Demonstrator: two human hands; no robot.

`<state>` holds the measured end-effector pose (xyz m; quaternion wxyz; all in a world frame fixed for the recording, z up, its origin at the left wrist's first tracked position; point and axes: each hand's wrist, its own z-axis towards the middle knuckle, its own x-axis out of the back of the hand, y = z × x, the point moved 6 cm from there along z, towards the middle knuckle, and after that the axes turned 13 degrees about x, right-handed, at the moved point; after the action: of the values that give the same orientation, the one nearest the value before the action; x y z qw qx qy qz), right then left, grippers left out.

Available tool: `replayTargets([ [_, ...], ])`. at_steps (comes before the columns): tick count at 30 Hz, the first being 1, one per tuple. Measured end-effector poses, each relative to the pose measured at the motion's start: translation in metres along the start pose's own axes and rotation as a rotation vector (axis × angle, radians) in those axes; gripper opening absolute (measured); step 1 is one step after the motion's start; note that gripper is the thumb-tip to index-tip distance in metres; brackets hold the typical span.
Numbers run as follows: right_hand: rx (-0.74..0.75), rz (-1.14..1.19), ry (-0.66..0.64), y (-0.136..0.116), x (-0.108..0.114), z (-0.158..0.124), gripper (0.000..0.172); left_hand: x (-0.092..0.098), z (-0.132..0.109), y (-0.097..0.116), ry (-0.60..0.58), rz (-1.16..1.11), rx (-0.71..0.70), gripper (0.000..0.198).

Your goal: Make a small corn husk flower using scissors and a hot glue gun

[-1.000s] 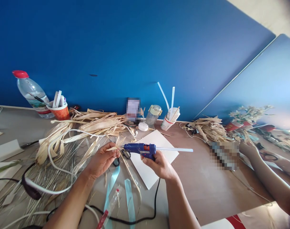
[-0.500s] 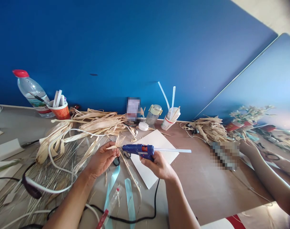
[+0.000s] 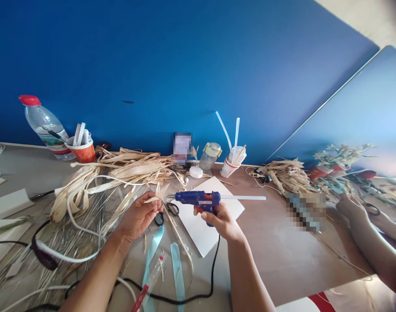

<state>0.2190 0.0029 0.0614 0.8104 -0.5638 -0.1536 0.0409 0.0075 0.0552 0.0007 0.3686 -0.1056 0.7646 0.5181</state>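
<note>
Between its fingertips my left hand (image 3: 142, 216) pinches a small flower of pale dried husk (image 3: 158, 193), its pointed petals spread upward. My right hand (image 3: 224, 220) is wrapped round the handle of a blue glue gun (image 3: 198, 198), held level. The gun's metal nozzle points left and ends a short way from the flower. A clear glue stick (image 3: 246, 198) sticks out of the gun's back end. Below the gun lie black-handled scissors (image 3: 159, 219) and a sheet of white paper (image 3: 201, 236).
Dried corn husks (image 3: 132, 167) are heaped at the back left, with thin wires (image 3: 83, 216) in front. A paper cup (image 3: 230, 168) holds glue sticks near the blue partition (image 3: 184, 65). Light-blue ribbon (image 3: 177, 271) and cables lie at the front. A co-worker's arms (image 3: 363, 229) are at right.
My right hand has drawn the glue gun back to the right, so its nozzle is farther from the flower. My left hand stays nearly still. The co-worker's hand has shifted right.
</note>
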Motion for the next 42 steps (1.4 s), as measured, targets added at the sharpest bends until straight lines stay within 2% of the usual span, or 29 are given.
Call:
replayTargets([
  [5, 0.022, 0.202, 0.153, 0.007, 0.013, 0.002, 0.040, -0.001, 0.000, 0.001, 0.021, -0.033, -0.003, 0.020],
  [9, 0.060, 0.382, 0.345, 0.012, 0.025, 0.003, 0.033, 0.000, -0.001, 0.000, 0.056, -0.039, 0.013, 0.024],
  [11, 0.059, 0.417, 0.391, 0.015, 0.028, 0.003, 0.029, 0.001, -0.001, 0.000, 0.078, -0.039, 0.021, 0.026],
  [18, -0.075, 0.492, 0.387, 0.031, 0.020, 0.006, 0.034, 0.002, -0.002, -0.001, 0.103, -0.031, 0.022, 0.027],
  [25, -0.169, 0.453, 0.424, 0.046, 0.024, 0.004, 0.043, 0.001, -0.002, 0.000, 0.089, -0.055, 0.013, 0.025],
  [33, -0.265, 0.560, 0.519, 0.052, 0.023, 0.004, 0.042, 0.001, -0.002, 0.000, 0.048, -0.054, -0.019, 0.020],
  [36, -0.299, 0.604, 0.504, 0.050, 0.022, 0.005, 0.045, 0.000, 0.000, 0.000, 0.031, -0.057, -0.031, 0.019],
  [42, -0.473, 0.339, 0.410, 0.050, 0.020, -0.014, 0.048, -0.003, 0.000, 0.000, 0.014, -0.057, -0.042, 0.027],
])
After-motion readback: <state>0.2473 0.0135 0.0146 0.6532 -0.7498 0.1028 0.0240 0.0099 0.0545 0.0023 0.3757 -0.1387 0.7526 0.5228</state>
